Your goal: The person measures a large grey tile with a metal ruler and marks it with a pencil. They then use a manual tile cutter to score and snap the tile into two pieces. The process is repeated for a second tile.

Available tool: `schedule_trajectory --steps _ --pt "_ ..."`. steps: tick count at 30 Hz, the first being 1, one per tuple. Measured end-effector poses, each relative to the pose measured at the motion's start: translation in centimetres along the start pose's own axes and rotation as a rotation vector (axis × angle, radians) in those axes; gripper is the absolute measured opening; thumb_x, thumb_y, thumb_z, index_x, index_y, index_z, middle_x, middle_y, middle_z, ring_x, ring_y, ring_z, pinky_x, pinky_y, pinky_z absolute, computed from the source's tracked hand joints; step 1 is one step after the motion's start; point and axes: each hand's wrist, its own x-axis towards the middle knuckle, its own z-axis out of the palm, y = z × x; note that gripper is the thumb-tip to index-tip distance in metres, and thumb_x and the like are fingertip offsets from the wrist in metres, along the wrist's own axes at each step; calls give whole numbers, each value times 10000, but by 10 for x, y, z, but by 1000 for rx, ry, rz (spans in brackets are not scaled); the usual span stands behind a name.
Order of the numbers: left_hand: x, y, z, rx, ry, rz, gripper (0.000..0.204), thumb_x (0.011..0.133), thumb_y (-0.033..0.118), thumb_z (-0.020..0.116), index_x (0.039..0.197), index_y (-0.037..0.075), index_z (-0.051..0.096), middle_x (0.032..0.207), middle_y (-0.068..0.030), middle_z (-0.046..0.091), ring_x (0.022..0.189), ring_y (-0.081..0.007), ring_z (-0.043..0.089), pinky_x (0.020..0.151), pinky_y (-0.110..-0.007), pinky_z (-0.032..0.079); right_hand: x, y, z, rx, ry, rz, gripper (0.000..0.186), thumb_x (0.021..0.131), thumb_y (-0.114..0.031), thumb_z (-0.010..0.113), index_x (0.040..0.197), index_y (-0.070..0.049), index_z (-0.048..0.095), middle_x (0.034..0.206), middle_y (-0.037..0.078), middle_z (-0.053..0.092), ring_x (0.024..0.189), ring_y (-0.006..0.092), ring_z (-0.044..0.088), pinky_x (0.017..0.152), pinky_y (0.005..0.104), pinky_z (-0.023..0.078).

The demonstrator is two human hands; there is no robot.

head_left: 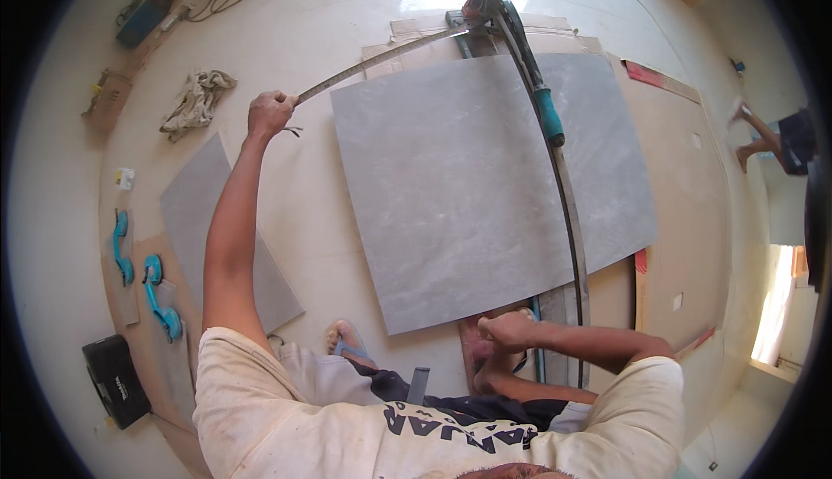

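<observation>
1. The floor [329, 11] is pale and glossy, with sheets of cardboard [676, 184] spread under the work.
2. A large grey tile [468, 184] lies flat at the centre of the view, on the bed of a manual tile cutter [555, 158] whose rail and teal-gripped handle run from 12 o'clock down to 5 o'clock across the tile's right part.
3. A smaller grey tile [208, 219] lies at 9 o'clock, well apart from the large one.
4. A metal tape [381, 61] stretches from the cutter's head at 12 o'clock out to 10 o'clock, just beyond the large tile's far edge.
5. The left hand [270, 113], arm stretched out toward 10 o'clock, is closed in a fist around the near end of the tape.
6. The right hand [507, 330] is at 6 o'clock, curled shut at the large tile's near edge beside the rail; what it grips I cannot tell.
7. Two teal suction lifters [160, 297] lie at 8 o'clock, a black case [114, 379] below them.
8. A crumpled rag [198, 98] lies at 10 o'clock, left of the fist.
</observation>
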Motion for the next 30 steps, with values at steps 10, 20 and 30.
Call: schedule_trajectory --steps 10,20,30 --pt "-22 68 -110 112 53 25 401 787 439 644 842 57 753 800 -140 719 801 -283 691 772 -384 527 -64 15 -137 -1 286 -67 389 798 -119 617 1180 -42 599 839 213 666 819 388 652 742 474 505" --pt "-55 165 -138 209 -139 1 366 788 399 685 856 46 758 809 -157 721 810 -271 693 790 -370 527 -29 70 -230 1061 1037 -352 199 857 -33 462 984 -13 613 709 -13 545 581 61 514 527 252 434" --pt "-18 56 -21 130 -168 -38 374 790 390 649 848 33 744 882 -199 711 869 -333 686 821 -412 526 87 64 -296 760 1163 -23 258 899 -134 577 1088 22 656 859 25 645 739 101 586 699 256 484"
